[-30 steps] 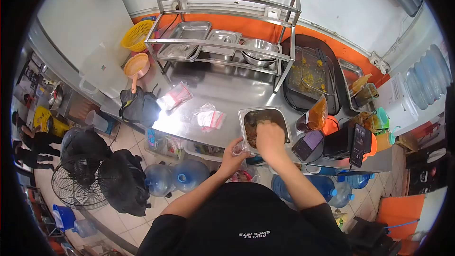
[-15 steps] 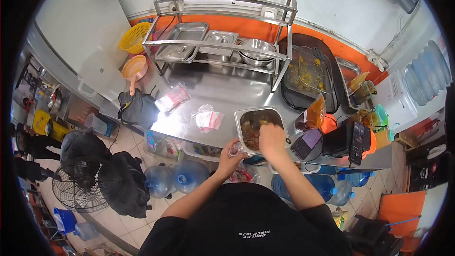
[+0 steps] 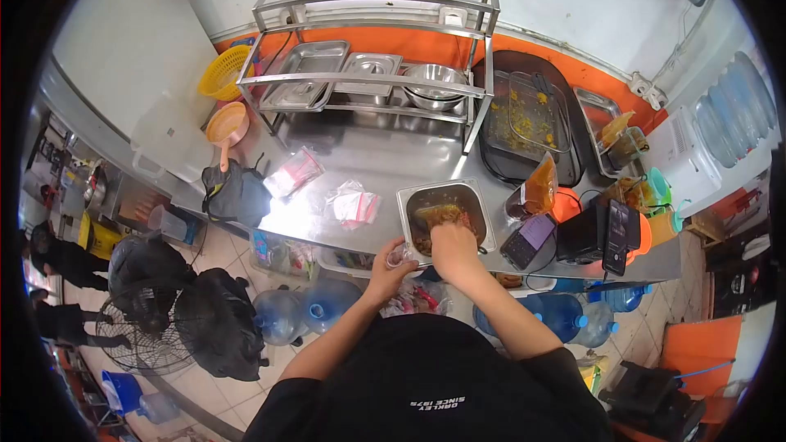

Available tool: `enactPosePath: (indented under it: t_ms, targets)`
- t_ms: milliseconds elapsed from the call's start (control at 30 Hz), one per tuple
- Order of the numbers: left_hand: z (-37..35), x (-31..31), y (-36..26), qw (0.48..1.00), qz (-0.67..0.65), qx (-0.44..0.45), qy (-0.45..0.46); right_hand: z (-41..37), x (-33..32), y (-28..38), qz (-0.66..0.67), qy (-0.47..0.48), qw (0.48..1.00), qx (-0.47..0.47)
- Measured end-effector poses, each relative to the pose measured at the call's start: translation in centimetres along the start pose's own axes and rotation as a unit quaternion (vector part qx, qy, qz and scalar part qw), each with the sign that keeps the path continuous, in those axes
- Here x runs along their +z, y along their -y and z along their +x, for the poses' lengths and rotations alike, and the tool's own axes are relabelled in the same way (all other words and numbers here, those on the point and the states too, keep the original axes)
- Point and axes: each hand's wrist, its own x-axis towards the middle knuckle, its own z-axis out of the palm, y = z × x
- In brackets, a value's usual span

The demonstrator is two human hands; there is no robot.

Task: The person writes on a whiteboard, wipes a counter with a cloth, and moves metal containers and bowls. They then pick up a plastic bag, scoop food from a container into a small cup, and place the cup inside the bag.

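Note:
My left hand is closed around a small clear plastic cup, held just outside the near left corner of a square steel pan. Inside the pan lies brownish-red, oily food. My right hand reaches over the pan's near side with its fingers curled down into the food. What those fingers grip is hidden; a small dark rounded end shows beside the hand at the rim.
Plastic packets lie left of the pan. To the right are a bag of red sauce, a card terminal and a phone. Behind stand a steel rack and a stained black tray. Water bottles stand below.
My right hand has moved left and toward me within the pan, uncovering more of the food. The left hand with the cup stays nearly in place. The whole view has shifted slightly.

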Motion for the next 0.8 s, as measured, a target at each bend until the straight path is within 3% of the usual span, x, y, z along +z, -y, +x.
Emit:
enactPosePath:
  t_ms: [67, 167, 233, 300, 367, 500, 700, 800]
  targets:
    - [0.1, -0.3, -0.1, 1.000, 0.021, -0.010, 0.002, -0.2, 0.2, -0.4, 0.007, 0.042, 0.999, 0.005]
    - [0.2, -0.2, -0.3, 1.000, -0.011, -0.009, 0.009, 0.5, 0.5, -1.5, 0.015, -0.024, 0.998, 0.056]
    - [0.3, -0.3, -0.3, 1.000, 0.010, -0.007, 0.011, 1.0, 0.3, -1.0, 0.044, -0.101, 0.994, 0.026]
    - [0.2, -0.4, -0.3, 1.000, 0.029, -0.003, 0.009, 0.2, 0.7, -0.5, 0.021, -0.115, 0.993, 0.004]
    - [0.2, -0.3, -0.5, 1.000, 0.024, -0.009, 0.009, -0.3, 0.7, -0.8, 0.015, 0.036, 0.999, 0.000]
    - [0.1, -0.3, -0.4, 1.000, 0.021, -0.007, 0.004, 1.7, 2.3, -2.1, 0.036, -0.073, 0.995, 0.058]
    - [0.5, -0.8, 0.4, 1.000, 0.028, -0.015, 0.002, 0.6, 1.2, -1.6, 0.019, 0.048, 0.999, 0.014]
    - [0.4, -0.8, 0.2, 1.000, 0.011, -0.020, 0.000, 2.2, 2.0, -2.6, 0.012, -0.068, 0.996, 0.061]
